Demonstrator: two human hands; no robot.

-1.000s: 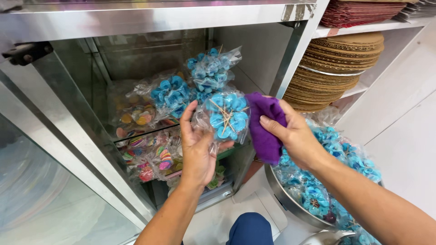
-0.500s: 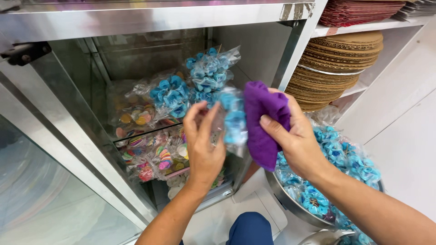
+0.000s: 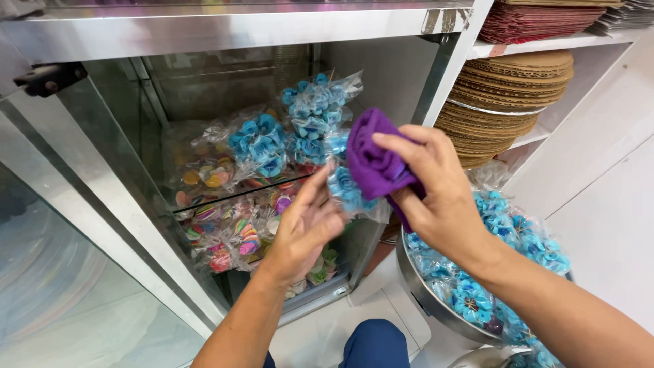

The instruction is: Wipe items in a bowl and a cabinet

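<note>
My left hand (image 3: 305, 230) holds a clear plastic packet of blue flowers (image 3: 345, 189) by its lower edge, in front of an open glass cabinet. My right hand (image 3: 436, 194) grips a folded purple cloth (image 3: 373, 162) and presses it against the right side of the packet. The cloth hides part of the packet. Both hands meet just in front of the cabinet's right post.
The cabinet's glass shelf (image 3: 225, 199) carries more blue flower packets (image 3: 310, 116) and packets of multicoloured pieces (image 3: 228, 235). The glass door (image 3: 75, 272) stands open at the left. A metal bowl (image 3: 426, 300) of blue flower packets sits at lower right. Round brown discs (image 3: 501, 95) are stacked on a white shelf.
The packet has turned from face-on to nearly edge-on and dropped slightly. My left hand slid lower beneath it. My right hand brought the purple cloth left across the packet.
</note>
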